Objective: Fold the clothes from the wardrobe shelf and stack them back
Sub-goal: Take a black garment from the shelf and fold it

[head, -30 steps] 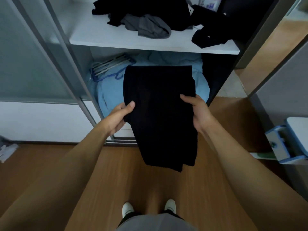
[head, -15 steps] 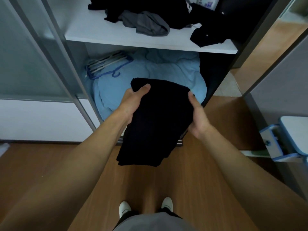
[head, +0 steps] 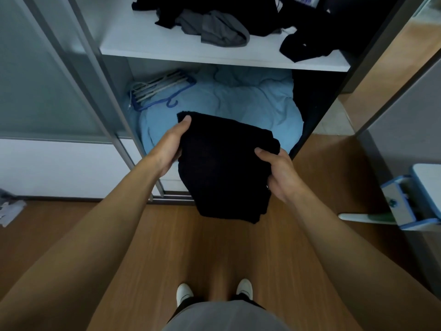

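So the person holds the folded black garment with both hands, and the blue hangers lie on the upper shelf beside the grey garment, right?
Not quite. In the head view the left hand and right hand do hold the folded black garment, but the blue hangers lie in the lower compartment on the light blue bedding, below the white shelf with the grey garment.
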The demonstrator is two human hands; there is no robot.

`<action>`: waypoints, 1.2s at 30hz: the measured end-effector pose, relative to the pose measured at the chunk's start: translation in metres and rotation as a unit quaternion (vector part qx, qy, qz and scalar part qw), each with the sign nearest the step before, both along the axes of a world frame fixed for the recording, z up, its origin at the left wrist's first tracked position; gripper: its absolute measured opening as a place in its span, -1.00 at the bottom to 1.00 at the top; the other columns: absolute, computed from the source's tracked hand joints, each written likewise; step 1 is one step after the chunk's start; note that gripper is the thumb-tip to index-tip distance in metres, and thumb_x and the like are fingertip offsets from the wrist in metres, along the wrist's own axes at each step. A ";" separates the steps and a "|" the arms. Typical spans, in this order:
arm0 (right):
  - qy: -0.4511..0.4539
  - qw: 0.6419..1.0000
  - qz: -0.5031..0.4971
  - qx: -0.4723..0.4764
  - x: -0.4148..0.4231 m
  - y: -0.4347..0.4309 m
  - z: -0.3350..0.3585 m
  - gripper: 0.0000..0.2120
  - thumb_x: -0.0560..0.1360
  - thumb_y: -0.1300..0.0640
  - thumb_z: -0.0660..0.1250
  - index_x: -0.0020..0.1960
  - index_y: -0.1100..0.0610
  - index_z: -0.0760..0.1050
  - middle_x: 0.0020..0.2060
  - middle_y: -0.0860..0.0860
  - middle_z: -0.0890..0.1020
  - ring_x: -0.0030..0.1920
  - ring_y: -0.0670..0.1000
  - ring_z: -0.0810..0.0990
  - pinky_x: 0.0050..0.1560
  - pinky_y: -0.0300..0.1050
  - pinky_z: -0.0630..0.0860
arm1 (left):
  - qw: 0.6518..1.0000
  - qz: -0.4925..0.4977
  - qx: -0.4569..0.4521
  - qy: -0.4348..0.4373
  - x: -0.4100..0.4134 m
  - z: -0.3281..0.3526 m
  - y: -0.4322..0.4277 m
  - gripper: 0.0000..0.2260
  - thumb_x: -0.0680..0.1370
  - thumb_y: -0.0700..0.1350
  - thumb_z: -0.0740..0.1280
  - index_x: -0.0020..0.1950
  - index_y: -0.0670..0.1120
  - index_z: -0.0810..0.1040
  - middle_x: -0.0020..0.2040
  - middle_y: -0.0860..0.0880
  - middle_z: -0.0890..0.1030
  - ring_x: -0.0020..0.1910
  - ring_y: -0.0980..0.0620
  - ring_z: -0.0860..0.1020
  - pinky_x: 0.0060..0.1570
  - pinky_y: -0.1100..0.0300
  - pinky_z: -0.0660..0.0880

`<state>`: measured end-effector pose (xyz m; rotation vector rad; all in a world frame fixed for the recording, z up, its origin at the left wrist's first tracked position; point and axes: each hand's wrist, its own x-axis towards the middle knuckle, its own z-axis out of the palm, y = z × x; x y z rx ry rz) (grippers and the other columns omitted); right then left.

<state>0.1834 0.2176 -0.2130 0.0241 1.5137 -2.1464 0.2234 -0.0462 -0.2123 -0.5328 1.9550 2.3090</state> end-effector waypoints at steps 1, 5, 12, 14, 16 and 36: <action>-0.013 1.000 -0.006 -0.015 -0.001 0.001 0.002 -0.70 0.56 0.27 0.35 0.28 0.21 0.55 0.15 0.13 0.69 0.19 0.11 0.66 0.19 -0.05 0.59 | 1.000 -0.006 0.017 -0.012 0.003 -0.006 0.002 -0.62 0.56 0.31 0.24 0.16 0.11 0.64 0.17 0.11 0.69 0.17 0.18 0.63 0.12 0.26 0.46; -0.043 0.998 -0.004 -0.039 -0.005 0.006 0.009 -0.65 0.55 0.22 0.37 0.33 0.21 0.54 0.20 0.13 0.67 0.22 0.11 0.64 0.20 -0.02 0.59 | 0.993 0.062 0.061 -0.077 0.006 -0.012 0.019 -0.68 0.62 0.15 0.26 -0.02 0.01 0.73 0.01 0.01 0.74 -0.01 0.08 0.70 -0.10 0.24 0.58; -0.017 0.997 0.048 0.063 -0.006 0.006 0.014 -0.70 0.53 0.25 0.43 0.25 0.20 0.58 0.11 0.13 0.71 0.13 0.09 0.69 0.14 -0.06 0.63 | 0.981 0.145 -0.006 -0.131 -0.009 -0.007 0.018 -0.76 0.57 0.06 0.34 0.03 -0.09 0.66 -0.17 -0.07 0.74 -0.23 0.00 0.72 -0.29 0.17 0.62; -0.026 0.994 0.052 0.094 -0.005 0.005 0.012 -0.71 0.52 0.29 0.43 0.24 0.22 0.58 0.09 0.13 0.71 0.10 0.09 0.70 0.11 -0.07 0.64 | 0.985 0.140 -0.006 -0.102 -0.008 -0.011 0.010 -0.54 0.52 0.12 0.41 0.34 -0.07 0.51 -0.02 -0.05 0.72 -0.09 0.01 0.72 -0.18 0.17 0.62; -0.040 0.991 0.044 0.122 -0.006 0.001 0.010 -0.72 0.51 0.28 0.44 0.22 0.24 0.59 0.06 0.15 0.72 0.07 0.11 0.71 0.09 -0.05 0.65 | 0.993 0.090 -0.038 -0.065 -0.002 -0.016 -0.001 -0.24 0.44 0.13 0.49 0.55 0.14 0.21 0.17 0.05 0.61 0.10 0.07 0.66 0.05 0.17 0.57; -0.008 0.956 0.143 0.257 -0.013 -0.019 0.023 -0.65 0.49 0.27 0.48 0.24 0.09 0.56 0.02 0.05 0.73 -0.11 -0.11 0.72 -0.18 -0.35 0.60 | 0.862 -0.216 -0.445 -0.110 0.013 0.006 -0.008 -0.78 0.26 -0.16 0.53 -0.18 -0.06 0.55 -0.23 0.01 0.58 -0.29 0.11 0.53 -0.56 0.41 0.33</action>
